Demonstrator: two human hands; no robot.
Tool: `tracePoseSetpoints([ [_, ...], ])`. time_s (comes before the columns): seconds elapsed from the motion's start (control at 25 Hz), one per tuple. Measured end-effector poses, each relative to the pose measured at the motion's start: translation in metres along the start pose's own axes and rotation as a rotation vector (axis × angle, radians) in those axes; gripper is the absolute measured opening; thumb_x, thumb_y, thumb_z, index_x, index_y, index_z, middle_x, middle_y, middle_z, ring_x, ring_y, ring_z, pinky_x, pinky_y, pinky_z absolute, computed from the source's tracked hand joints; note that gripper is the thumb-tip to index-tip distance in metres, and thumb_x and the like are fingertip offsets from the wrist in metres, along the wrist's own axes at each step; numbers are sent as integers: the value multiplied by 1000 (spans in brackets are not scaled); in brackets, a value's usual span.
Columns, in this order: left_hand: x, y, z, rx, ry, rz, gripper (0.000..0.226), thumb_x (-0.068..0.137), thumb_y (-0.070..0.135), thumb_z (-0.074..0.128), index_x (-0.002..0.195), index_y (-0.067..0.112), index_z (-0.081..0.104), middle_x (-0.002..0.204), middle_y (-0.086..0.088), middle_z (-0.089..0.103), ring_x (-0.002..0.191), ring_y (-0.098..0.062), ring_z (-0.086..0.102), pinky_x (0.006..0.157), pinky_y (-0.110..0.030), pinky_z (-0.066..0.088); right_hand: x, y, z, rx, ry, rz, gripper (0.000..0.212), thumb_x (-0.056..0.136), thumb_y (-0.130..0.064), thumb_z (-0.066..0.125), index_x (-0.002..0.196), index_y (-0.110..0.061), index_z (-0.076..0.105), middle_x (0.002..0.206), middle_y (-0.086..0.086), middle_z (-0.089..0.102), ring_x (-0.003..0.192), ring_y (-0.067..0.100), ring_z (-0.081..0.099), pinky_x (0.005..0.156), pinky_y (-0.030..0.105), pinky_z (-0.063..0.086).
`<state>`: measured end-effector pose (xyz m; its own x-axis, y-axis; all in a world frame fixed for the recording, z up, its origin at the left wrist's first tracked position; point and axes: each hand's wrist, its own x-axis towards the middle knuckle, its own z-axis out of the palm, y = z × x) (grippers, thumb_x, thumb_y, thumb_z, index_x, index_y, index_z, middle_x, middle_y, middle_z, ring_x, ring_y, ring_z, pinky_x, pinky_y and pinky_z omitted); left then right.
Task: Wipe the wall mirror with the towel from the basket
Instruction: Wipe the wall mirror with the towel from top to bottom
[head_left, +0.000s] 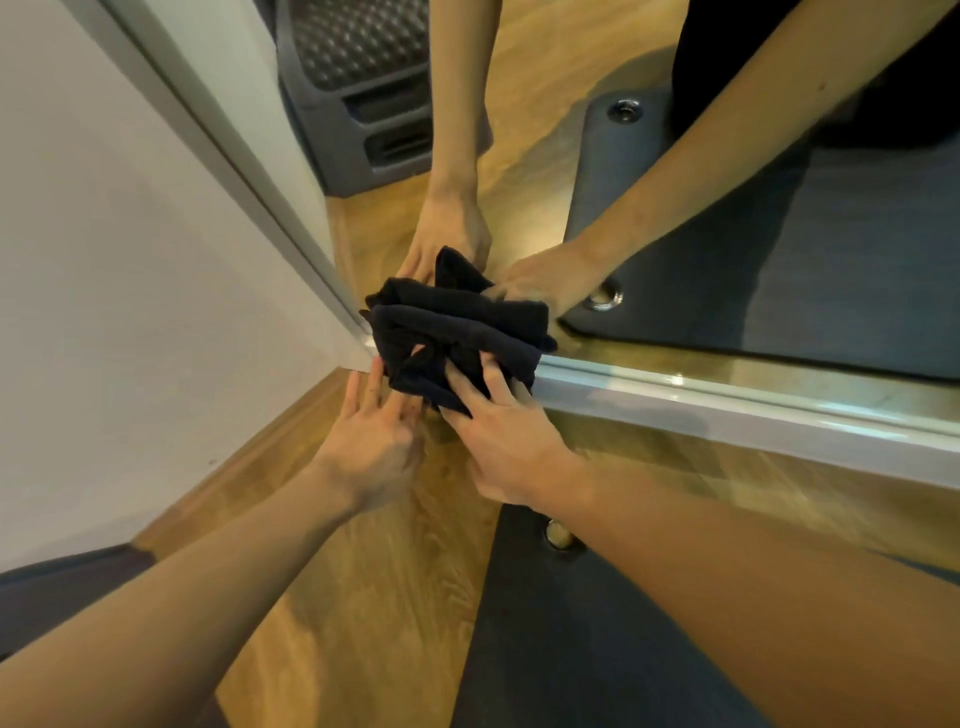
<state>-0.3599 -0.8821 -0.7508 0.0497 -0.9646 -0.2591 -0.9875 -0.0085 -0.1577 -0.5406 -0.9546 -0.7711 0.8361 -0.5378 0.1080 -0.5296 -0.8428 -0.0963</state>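
Pressing bunched dark towel against lower corner of wall mirror, just above frame: right hand fingers spread flat on cloth; left hand open, fingertips touching its edge. Risk: unpinched towel sliding off glass onto floor.

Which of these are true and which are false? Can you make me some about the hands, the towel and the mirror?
1. The towel is white. False: it is dark, nearly black.
2. Both hands touch the towel. True: the left hand and the right hand both have fingers on it.
3. The towel is pressed near the mirror's bottom corner. True.
4. The towel is spread out flat. False: it is bunched into folds.
5. The floor is carpet all over. False: it is wood, with a dark mat on it.
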Motion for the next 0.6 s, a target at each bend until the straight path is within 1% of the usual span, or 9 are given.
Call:
tracePoseSetpoints([
  [0.12,-2,-21,-8,-75,-106,-124,74,104,49,35,164,21,2,172,-3,-9,157,-37,-13,128,-53,-1,30,-16,0,22,-113,-48,78,90,-31,64,159,-21,29,168,11,16,151,42,1,122,62,15],
  [0.2,-2,-31,-11,-135,-111,-110,69,103,46,37,163,21,13,172,-2,3,158,-37,1,127,-53,13,36,-21,-2,28,-67,-37,74,89,-29,66,156,-19,36,162,13,29,149,42,11,119,61,26],
  [0.24,-1,-35,-13,-198,-61,-73,64,103,40,42,160,19,26,168,-4,19,155,-37,16,124,-53,24,36,-23,-2,39,-18,-27,67,88,-24,69,149,-18,44,154,13,40,144,42,21,114,60,37],
  [0.28,-1,-37,-16,-260,4,-24,55,101,32,50,153,17,42,159,-6,38,146,-37,36,116,-51,37,37,-24,-2,60,38,-9,59,86,-19,71,141,-17,49,142,13,49,137,41,32,105,57,48],
  [0.32,-1,-38,-19,-318,93,18,45,97,22,59,141,14,57,145,-7,54,129,-36,54,105,-50,47,37,-24,-3,91,109,15,52,84,-15,72,132,-16,52,129,12,55,128,39,41,93,53,56],
  [0.4,3,-38,-22,-424,268,25,28,89,9,71,117,10,73,119,-7,70,99,-33,69,87,-46,57,41,-24,-8,148,268,75,45,86,-8,71,126,-13,53,116,14,54,108,35,49,67,44,61],
  [0.48,10,-35,-31,-548,411,-95,17,85,6,75,102,10,74,100,-6,72,88,-28,69,80,-42,57,47,-25,-15,219,348,155,44,90,-2,66,131,-10,51,119,17,50,97,31,54,54,38,59],
  [0.56,16,-30,-40,-736,534,-306,23,82,3,76,97,13,63,94,-3,65,83,-23,63,73,-37,56,48,-26,-18,218,379,213,45,94,0,62,137,-7,49,131,19,49,93,28,60,57,34,58],
  [0.6,20,-29,-43,-804,590,-382,31,81,1,76,101,14,57,99,-3,61,84,-21,59,73,-35,55,49,-27,-18,183,394,225,46,96,-1,61,140,-6,49,134,20,50,93,27,62,59,31,59],
])
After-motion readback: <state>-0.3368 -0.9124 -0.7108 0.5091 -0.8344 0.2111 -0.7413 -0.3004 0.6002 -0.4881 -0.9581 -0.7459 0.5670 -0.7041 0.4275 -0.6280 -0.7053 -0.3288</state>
